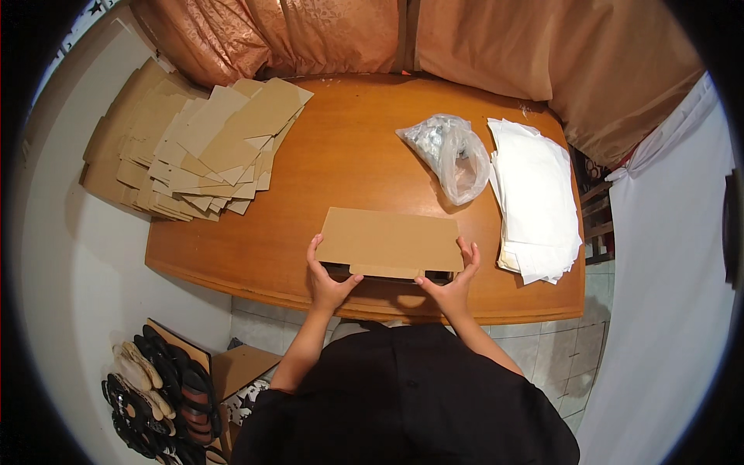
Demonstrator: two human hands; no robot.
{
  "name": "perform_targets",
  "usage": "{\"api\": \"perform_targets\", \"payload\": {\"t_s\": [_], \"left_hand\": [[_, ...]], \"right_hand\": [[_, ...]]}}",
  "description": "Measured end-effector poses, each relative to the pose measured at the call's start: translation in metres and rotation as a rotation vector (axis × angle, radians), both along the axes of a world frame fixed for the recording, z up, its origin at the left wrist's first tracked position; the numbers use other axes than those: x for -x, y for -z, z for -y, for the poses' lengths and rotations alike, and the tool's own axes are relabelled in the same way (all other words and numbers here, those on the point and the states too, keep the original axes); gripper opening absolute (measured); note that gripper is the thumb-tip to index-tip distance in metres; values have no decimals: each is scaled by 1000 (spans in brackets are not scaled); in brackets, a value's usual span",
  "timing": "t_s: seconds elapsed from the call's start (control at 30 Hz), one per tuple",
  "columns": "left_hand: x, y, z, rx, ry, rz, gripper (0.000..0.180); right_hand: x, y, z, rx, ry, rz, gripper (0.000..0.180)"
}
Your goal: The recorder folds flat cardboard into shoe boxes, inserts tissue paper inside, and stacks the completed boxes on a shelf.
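Observation:
A brown cardboard box (391, 239) rests near the front edge of the wooden table, its lid lying almost closed. A tab hangs along the lid's near edge, and dark gaps show beside it at both near corners. My left hand (329, 283) grips the box's left end, fingers along the side and thumb at the near face. At the right end, my right hand (453, 285) holds it the same way, with its thumb by the tab. What lies inside the box is hidden.
Flat cardboard pieces (221, 147) are heaped at the table's far left. A clear plastic bag (457, 159) with silvery contents lies right of centre, beside a stack of white paper sheets (535, 198). Several sandals (155, 387) sit below left. Orange curtains (333, 35) border the table's (353, 147) far side.

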State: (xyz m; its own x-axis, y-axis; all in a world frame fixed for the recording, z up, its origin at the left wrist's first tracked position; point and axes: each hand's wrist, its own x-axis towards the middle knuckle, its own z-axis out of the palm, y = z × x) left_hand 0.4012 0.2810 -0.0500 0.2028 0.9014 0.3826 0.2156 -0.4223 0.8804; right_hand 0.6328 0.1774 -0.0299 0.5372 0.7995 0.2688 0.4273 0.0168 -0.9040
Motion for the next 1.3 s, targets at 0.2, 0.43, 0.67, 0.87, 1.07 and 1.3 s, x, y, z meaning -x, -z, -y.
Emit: {"api": "perform_targets", "payload": {"t_s": [0.2,0.43,0.67,0.87,1.07,1.3], "left_hand": [[4,14,4,-136,-129,-228,100],[15,22,9,-182,-56,-380,87],[23,22,8,-274,-68,-522,67],[16,17,8,-177,-59,-394,64],[17,24,11,-148,-64,-403,58],[13,21,14,-257,-153,-635,44]], "right_hand": [[-2,18,10,127,8,225,108],[-3,30,25,228,-33,380,84],[-5,32,34,284,-94,508,67],[6,24,27,177,-38,394,66],[10,29,25,158,-3,393,49],[-4,25,25,157,-21,608,34]]}}
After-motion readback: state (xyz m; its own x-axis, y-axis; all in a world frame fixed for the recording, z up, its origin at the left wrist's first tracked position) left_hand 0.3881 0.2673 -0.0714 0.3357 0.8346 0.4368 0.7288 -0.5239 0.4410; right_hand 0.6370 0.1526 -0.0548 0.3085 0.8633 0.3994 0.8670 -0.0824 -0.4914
